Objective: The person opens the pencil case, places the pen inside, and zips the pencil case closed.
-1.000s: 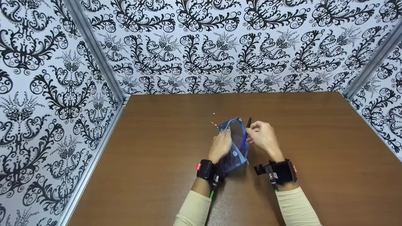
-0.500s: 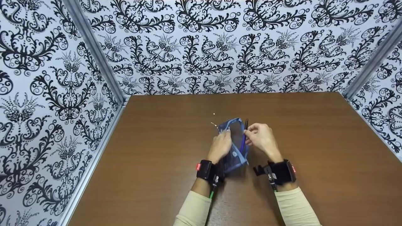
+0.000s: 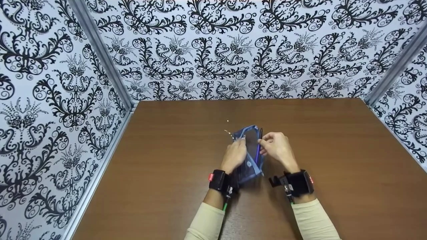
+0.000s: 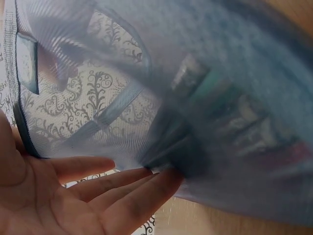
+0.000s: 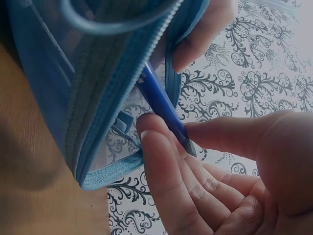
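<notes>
A blue see-through zip pouch [image 3: 248, 178] stands tilted at mid-table with its zipped mouth spread apart, facing right. My left hand [image 3: 234, 154] grips its far edge, thumb inside the mouth and fingers along the mesh outside [image 4: 112, 191]. My right hand [image 3: 278, 146] pinches a blue pen [image 5: 161, 103] near its dark end, between thumb and fingertips. The pen's other end reaches inside the pouch mouth, behind the zip teeth in the right wrist view. Through the mesh, blurred teal, pinkish and whitish items [image 4: 210, 83] show inside; their kind cannot be told.
Small bright specks [image 3: 229, 132] lie on the brown wooden table [image 3: 166, 140] beyond the pouch. Black-and-white patterned walls [image 3: 233, 50] stand behind and at both sides, with metal posts at the corners. A camera strap [image 3: 298, 183] wraps each wrist.
My right hand has shifted slightly left and down, bringing the pen closer to upright and lower into the pouch mouth. The left hand and the pouch have hardly moved.
</notes>
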Demonstrator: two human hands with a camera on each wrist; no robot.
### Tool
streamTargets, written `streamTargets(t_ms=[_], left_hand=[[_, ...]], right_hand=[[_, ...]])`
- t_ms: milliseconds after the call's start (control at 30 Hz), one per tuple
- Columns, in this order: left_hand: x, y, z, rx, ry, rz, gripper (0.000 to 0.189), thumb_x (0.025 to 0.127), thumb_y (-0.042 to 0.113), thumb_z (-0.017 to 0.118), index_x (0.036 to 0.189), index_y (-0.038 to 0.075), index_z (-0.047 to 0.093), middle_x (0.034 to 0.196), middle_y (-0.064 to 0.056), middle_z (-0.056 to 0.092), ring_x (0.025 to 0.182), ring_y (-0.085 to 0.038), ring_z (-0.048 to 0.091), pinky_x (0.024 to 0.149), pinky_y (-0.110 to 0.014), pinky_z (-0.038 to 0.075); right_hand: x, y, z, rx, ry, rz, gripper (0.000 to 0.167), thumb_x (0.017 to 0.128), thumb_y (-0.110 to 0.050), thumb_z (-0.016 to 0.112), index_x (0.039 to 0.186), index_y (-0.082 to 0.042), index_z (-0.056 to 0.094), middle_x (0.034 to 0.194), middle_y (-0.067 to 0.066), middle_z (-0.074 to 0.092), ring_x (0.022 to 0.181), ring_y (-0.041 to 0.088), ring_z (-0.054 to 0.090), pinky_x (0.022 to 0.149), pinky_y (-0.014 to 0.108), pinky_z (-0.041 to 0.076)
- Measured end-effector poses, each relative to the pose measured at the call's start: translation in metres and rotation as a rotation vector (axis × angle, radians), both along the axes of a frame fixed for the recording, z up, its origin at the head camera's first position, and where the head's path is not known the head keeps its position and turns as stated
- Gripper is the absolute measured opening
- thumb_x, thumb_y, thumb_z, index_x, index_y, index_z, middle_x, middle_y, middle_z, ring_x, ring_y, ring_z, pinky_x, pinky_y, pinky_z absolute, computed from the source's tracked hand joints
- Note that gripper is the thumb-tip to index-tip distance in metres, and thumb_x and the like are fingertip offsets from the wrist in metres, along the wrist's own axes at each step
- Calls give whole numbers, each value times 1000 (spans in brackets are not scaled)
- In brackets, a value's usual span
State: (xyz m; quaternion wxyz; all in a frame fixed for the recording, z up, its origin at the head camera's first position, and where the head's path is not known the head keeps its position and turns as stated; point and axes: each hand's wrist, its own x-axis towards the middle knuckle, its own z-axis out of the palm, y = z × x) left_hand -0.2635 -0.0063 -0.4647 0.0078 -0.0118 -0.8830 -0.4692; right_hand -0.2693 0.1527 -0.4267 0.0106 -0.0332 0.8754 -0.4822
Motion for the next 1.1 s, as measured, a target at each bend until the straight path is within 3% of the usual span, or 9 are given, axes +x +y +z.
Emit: streamTargets(t_ms=[333,667,867,1100], left_hand=[[-1,3,0,-21,3,-22,51,107,31,28,128,1,64,131,-16,64,124,-37,57,105,-48,45],[1,1,0,-40,-19,-109,54,107,32,26,142,1,52,146,-12,53,136,-30,47,115,-40,35],[3,1,2,-62,1,-149,51,107,32,27,134,6,61,137,-10,61,128,-32,56,108,-44,43],[5,2,4,-73,-6,-185,50,107,33,27,136,9,61,134,-8,63,123,-29,59,104,-44,46]], right_hand=[[-1,2,-2,27,22,66,16,95,-5,62,95,7,71,74,14,73,58,17,70,61,36,61],[-9,22,-5,119,112,-16,14,92,-4,64,96,8,71,84,22,73,61,21,70,57,31,59],[-13,33,-9,175,153,-30,12,92,-5,66,96,5,71,84,19,72,64,25,70,55,25,56],[-16,40,-15,284,244,-27,13,88,-8,70,96,2,70,89,17,73,81,31,69,72,42,56]])
